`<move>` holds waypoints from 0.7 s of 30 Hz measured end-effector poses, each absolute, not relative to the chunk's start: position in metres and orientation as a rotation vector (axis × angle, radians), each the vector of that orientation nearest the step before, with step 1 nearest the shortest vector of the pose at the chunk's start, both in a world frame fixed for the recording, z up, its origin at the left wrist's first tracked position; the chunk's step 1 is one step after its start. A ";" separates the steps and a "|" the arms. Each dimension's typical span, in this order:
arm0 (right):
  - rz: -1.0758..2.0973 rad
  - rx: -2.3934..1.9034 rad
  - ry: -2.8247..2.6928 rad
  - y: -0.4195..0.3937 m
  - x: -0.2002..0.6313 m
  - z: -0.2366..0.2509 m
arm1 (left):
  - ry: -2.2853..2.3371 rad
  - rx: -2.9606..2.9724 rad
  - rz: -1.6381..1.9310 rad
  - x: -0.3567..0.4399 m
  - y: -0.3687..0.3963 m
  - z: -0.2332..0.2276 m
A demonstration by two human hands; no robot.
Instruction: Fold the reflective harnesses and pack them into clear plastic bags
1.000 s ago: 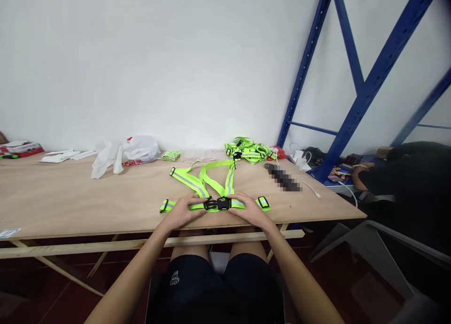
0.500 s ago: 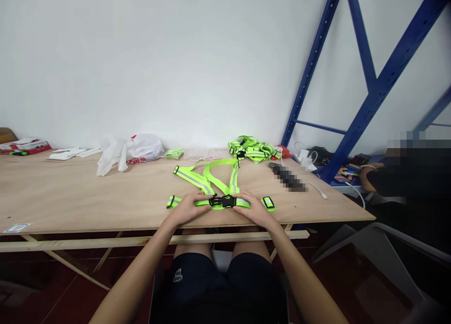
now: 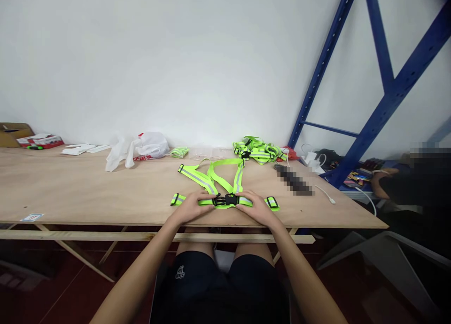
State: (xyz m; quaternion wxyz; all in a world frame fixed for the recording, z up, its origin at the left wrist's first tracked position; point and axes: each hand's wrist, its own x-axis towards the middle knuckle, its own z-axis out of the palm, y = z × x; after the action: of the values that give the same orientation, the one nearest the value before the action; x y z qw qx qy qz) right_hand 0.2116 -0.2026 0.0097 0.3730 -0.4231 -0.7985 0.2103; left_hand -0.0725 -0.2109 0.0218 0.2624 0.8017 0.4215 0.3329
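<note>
A neon-yellow reflective harness [image 3: 218, 183] lies flat on the plywood table [image 3: 88, 192], close to its near edge. Its waist belt [image 3: 225, 202] runs left to right, parallel to that edge, with one black buckle [image 3: 225, 200] at its middle. Two shoulder straps rise from the belt and point away toward the wall, crossing just above the buckle and joining in a loop at the far end, so the harness's long axis runs from the person to the wall.

The left hand [image 3: 192, 207] is curled over the belt just left of the buckle, fingers bent and gripping the strap. The right hand [image 3: 257, 209] grips the belt just right of the buckle in the same way. Both hands rest on the table.

One black slider [image 3: 272, 202] shows at the belt's right end, another at its left end. Farther back sits one pile of harnesses [image 3: 259, 151]; how many it holds cannot be told. Left of it lie a small folded yellow piece [image 3: 179, 152] and two white bags [image 3: 136, 150]. A white cable [image 3: 326, 194] lies to the right
</note>
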 end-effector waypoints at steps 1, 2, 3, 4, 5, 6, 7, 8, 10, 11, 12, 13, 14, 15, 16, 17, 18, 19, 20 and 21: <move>0.537 -1.083 -2.046 -0.202 0.211 0.010 | 1.140 2.169 0.905 -0.073 -0.211 0.021; 0.535 -1.085 -2.043 -0.201 0.211 0.010 | 1.138 2.173 0.909 -0.073 -0.210 0.021; 0.533 -1.088 -2.038 -0.201 0.210 0.010 | 1.134 2.178 0.909 -0.073 -0.210 0.020; 0.532 -1.090 -2.031 -0.201 0.210 0.011 | 1.131 2.182 0.907 -0.073 -0.210 0.020; 0.532 -1.091 -2.023 -0.201 0.210 0.011 | 1.129 2.186 0.904 -0.073 -0.209 0.020; 0.534 -1.092 -2.015 -0.202 0.210 0.011 | 1.128 2.188 0.902 -0.074 -0.209 0.020; 0.536 -1.090 -2.007 -0.202 0.210 0.012 | 1.128 2.189 0.904 -0.074 -0.209 0.020; 0.540 -1.086 -2.001 -0.203 0.210 0.013 | 1.129 2.189 0.910 -0.074 -0.208 0.020; 0.545 -1.078 -1.995 -0.204 0.210 0.015 | 1.138 2.194 0.923 -0.075 -0.208 0.021; 0.545 -1.074 -1.994 -0.205 0.210 0.015 | 1.143 2.199 0.928 -0.075 -0.208 0.021; 0.544 -1.071 -1.994 -0.205 0.210 0.016 | 1.146 2.206 0.932 -0.075 -0.208 0.021; 0.541 -1.068 -1.995 -0.206 0.210 0.016 | 1.147 2.215 0.934 -0.075 -0.208 0.021; 0.538 -1.066 -1.995 -0.206 0.210 0.016 | 1.149 2.226 0.937 -0.074 -0.209 0.020; 0.532 -1.063 -1.995 -0.206 0.211 0.016 | 1.152 2.237 0.942 -0.074 -0.209 0.020; 0.528 -1.058 -1.998 -0.206 0.211 0.016 | 1.156 2.247 0.949 -0.073 -0.209 0.019; 0.523 -1.054 -2.000 -0.205 0.211 0.015 | 1.162 2.257 0.956 -0.073 -0.210 0.019; 0.517 -1.050 -2.005 -0.205 0.211 0.014 | 1.167 2.267 0.960 -0.072 -0.210 0.018; 0.511 -1.046 -2.012 -0.205 0.211 0.013 | 1.173 2.276 0.965 -0.072 -0.210 0.017; 0.505 -1.043 -2.021 -0.205 0.211 0.012 | 1.177 2.285 0.969 -0.072 -0.210 0.016; 0.498 -1.040 -2.030 -0.205 0.211 0.012 | 1.181 2.295 0.973 -0.072 -0.210 0.016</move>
State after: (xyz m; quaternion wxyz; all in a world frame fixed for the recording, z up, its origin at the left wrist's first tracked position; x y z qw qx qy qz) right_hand 0.2107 -0.2045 0.0118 0.3927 -0.4099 -0.7995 0.1962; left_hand -0.0715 -0.2101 0.0157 0.1904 0.8169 0.4203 0.3462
